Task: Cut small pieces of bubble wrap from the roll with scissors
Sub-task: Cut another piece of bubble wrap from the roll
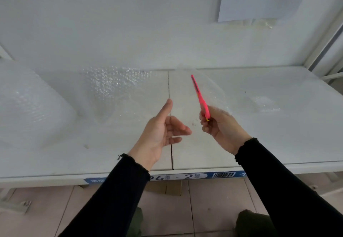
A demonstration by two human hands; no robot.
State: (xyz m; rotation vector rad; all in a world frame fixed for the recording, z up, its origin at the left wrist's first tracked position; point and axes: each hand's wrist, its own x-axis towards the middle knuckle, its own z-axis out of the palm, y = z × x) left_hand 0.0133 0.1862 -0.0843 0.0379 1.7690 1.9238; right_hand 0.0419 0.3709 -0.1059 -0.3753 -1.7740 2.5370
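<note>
Centre frame: right hand (221, 127), grip holding slim pink plastic scissors (199, 96); left hand (162, 133) beside it, grip wide, thumb raised.

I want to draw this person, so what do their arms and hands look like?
The left sleeve and right sleeve are long and black, with wavy cuffs. A loose thread sticks out of the left cuff. The left hand and right hand are bare.
</note>
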